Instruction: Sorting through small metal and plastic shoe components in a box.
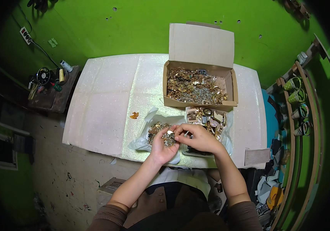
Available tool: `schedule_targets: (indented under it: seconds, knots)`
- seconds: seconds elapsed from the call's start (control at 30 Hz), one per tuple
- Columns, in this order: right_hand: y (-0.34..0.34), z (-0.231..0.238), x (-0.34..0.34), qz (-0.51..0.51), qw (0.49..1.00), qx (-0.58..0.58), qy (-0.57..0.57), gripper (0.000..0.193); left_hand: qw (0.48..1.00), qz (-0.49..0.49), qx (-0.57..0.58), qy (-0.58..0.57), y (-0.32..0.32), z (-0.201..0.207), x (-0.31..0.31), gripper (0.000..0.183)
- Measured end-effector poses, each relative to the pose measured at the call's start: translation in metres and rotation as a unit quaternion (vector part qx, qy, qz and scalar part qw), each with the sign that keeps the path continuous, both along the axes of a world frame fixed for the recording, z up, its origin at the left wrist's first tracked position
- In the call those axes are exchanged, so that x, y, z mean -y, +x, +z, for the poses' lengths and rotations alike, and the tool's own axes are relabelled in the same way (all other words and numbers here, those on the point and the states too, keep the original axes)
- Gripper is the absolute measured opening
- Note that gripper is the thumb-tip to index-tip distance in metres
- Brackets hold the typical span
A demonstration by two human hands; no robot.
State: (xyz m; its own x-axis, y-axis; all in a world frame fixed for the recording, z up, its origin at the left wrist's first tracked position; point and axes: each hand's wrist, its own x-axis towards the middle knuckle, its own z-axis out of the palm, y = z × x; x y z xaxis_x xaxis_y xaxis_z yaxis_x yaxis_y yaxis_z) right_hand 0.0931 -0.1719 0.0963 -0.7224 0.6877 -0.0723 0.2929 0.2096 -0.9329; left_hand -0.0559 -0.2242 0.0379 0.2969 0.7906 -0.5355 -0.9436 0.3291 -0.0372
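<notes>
My left hand (163, 147) is cupped palm up around a heap of small shiny metal pieces (168, 139), silvery and gold. Above that palm my right hand (195, 137) has its fingertips pinched at the heap's edge; whether a piece is between them is too small to tell. Under and beside the left hand lies an opened pale plastic bag (141, 141) with more small metal pieces (155, 130). Partly hidden by my right hand, a clear tray of buckles and metal fittings (213, 122) stands to the right.
Behind the tray, an open cardboard box (200, 65) holds many metal fittings. An orange-brown scrap (134, 115) lies on the pale glittery table cover (103, 96). Rack with sandals (299, 96) at right; small side table with thread spools (65, 66) at left.
</notes>
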Motion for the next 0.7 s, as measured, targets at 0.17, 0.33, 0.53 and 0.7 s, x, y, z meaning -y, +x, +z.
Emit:
schedule_targets:
  seconds: [0.17,0.33,0.53,0.7]
  knots:
    - [-0.002,-0.009,0.005,-0.074,0.978,-0.120,-0.154,0.014,0.999,-0.017,0.027,0.018,-0.007,-0.010,0.003,0.023]
    - [0.024,-0.024,0.010,-0.165,0.962,-0.122,-0.178,0.014,0.999,-0.004,0.035,-0.032,-0.010,-0.011,0.004,0.021]
    - [0.065,-0.053,0.017,-0.212,0.970,0.106,-0.048,0.017,0.997,-0.007,0.054,-0.047,-0.015,-0.013,0.000,0.020]
    - [0.059,-0.051,0.023,-0.196,0.965,0.171,0.030,0.016,0.997,-0.015,0.056,-0.048,-0.014,-0.014,-0.001,0.019]
